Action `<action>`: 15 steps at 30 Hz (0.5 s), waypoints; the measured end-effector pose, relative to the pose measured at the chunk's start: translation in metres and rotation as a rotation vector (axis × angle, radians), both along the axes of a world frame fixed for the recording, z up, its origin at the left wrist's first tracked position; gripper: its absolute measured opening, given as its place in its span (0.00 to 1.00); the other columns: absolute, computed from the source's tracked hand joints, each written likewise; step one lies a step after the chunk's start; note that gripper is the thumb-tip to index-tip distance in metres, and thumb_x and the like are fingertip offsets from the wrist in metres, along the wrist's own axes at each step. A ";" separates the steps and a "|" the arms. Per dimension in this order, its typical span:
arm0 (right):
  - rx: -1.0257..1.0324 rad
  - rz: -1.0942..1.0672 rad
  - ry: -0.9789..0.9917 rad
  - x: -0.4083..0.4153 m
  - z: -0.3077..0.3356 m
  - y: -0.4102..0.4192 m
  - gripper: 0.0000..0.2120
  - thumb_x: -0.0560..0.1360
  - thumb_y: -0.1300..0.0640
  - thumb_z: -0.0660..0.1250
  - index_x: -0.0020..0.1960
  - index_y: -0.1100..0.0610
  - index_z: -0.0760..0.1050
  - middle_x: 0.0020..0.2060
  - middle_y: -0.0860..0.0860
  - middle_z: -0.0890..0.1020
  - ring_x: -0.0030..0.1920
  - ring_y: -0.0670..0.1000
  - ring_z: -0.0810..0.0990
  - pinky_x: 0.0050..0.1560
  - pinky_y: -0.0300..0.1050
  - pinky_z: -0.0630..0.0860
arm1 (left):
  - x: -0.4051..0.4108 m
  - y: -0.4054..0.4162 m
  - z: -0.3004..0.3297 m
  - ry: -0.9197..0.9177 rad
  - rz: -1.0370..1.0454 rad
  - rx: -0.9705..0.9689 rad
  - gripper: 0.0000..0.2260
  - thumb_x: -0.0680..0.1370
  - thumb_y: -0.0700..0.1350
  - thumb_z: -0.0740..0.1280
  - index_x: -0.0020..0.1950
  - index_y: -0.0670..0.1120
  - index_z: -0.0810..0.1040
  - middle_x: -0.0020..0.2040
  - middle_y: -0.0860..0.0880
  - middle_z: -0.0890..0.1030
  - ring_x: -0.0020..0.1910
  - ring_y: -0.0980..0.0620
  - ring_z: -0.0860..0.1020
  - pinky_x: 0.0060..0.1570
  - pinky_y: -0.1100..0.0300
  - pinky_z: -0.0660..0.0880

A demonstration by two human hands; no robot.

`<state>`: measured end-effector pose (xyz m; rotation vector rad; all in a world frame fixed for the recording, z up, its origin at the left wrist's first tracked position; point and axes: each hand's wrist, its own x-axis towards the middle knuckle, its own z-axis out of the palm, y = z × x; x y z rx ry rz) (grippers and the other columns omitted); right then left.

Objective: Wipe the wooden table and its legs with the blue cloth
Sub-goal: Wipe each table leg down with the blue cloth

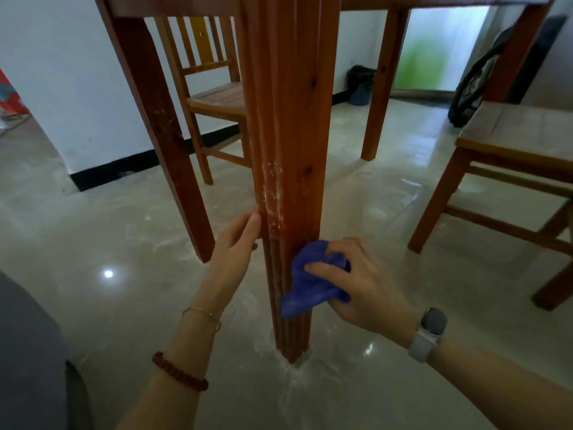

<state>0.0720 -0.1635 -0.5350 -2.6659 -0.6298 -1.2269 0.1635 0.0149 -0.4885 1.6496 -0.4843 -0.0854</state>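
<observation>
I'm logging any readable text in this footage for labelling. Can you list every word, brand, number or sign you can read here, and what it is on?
There is no readable text in this view.
The watch on the right wrist shows a dark, blank face, with no digits or brand legible.
The red and teal object at the far left edge is too blurred and cut off to tell whether it carries print.
The table leg, blue cloth and chairs carry no labels.
</observation>
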 end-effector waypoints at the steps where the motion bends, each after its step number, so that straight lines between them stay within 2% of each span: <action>1: -0.013 -0.006 -0.079 0.002 0.025 0.003 0.18 0.68 0.54 0.67 0.57 0.51 0.69 0.54 0.54 0.68 0.51 0.57 0.70 0.44 0.48 0.75 | 0.002 0.002 0.008 0.014 -0.018 0.003 0.10 0.78 0.53 0.54 0.47 0.58 0.75 0.43 0.61 0.80 0.46 0.63 0.78 0.49 0.63 0.72; 2: -0.031 -0.020 -0.158 0.006 0.050 0.007 0.18 0.68 0.53 0.68 0.57 0.51 0.69 0.54 0.55 0.67 0.53 0.58 0.69 0.47 0.48 0.73 | 0.004 0.004 0.016 0.029 -0.045 -0.008 0.11 0.77 0.55 0.54 0.47 0.57 0.76 0.44 0.59 0.80 0.46 0.62 0.78 0.50 0.61 0.73; 5: -0.148 -0.051 -0.353 0.016 0.118 0.026 0.20 0.70 0.52 0.69 0.58 0.52 0.67 0.56 0.54 0.65 0.56 0.59 0.66 0.54 0.51 0.70 | 0.010 0.009 0.039 0.127 -0.151 -0.120 0.15 0.77 0.61 0.54 0.51 0.56 0.75 0.54 0.54 0.79 0.56 0.54 0.77 0.60 0.52 0.72; 7: -0.249 -0.066 -0.451 0.021 0.152 0.039 0.19 0.71 0.53 0.68 0.58 0.53 0.66 0.56 0.55 0.65 0.56 0.58 0.66 0.53 0.55 0.71 | 0.015 0.012 0.048 0.252 -0.150 -0.209 0.14 0.80 0.57 0.52 0.53 0.53 0.74 0.56 0.52 0.77 0.56 0.53 0.76 0.55 0.57 0.74; 8: -0.290 -0.092 -0.486 0.024 0.167 0.045 0.19 0.71 0.53 0.68 0.59 0.53 0.66 0.57 0.55 0.64 0.56 0.58 0.65 0.53 0.55 0.70 | 0.019 0.015 0.051 0.294 -0.197 -0.238 0.18 0.80 0.57 0.49 0.57 0.50 0.73 0.58 0.49 0.77 0.56 0.51 0.76 0.53 0.57 0.75; 10: -0.347 -0.206 -0.499 0.030 0.190 0.059 0.18 0.72 0.52 0.66 0.60 0.53 0.66 0.60 0.56 0.65 0.59 0.59 0.64 0.56 0.55 0.65 | 0.026 0.020 0.052 0.368 -0.363 -0.247 0.30 0.78 0.62 0.42 0.63 0.46 0.73 0.60 0.46 0.78 0.60 0.47 0.75 0.59 0.52 0.70; 11: -0.372 -0.277 -0.491 0.034 0.196 0.063 0.18 0.72 0.52 0.66 0.60 0.53 0.68 0.62 0.58 0.67 0.60 0.59 0.64 0.57 0.55 0.63 | 0.028 0.022 0.052 0.407 -0.422 -0.246 0.35 0.76 0.65 0.39 0.61 0.45 0.75 0.60 0.47 0.78 0.61 0.47 0.74 0.62 0.51 0.67; 13: -0.468 -0.396 -0.467 0.038 0.191 0.068 0.18 0.72 0.53 0.68 0.60 0.55 0.72 0.62 0.61 0.73 0.63 0.61 0.67 0.59 0.56 0.62 | 0.031 0.025 0.050 0.453 -0.465 -0.241 0.38 0.74 0.67 0.35 0.58 0.47 0.77 0.60 0.49 0.78 0.62 0.49 0.73 0.64 0.51 0.63; 15: -0.603 -0.450 -0.379 0.036 0.165 0.070 0.19 0.70 0.55 0.68 0.60 0.56 0.74 0.62 0.62 0.75 0.64 0.62 0.71 0.61 0.57 0.61 | 0.032 0.026 0.047 0.487 -0.468 -0.272 0.38 0.74 0.66 0.34 0.59 0.46 0.75 0.62 0.48 0.76 0.65 0.49 0.70 0.67 0.49 0.59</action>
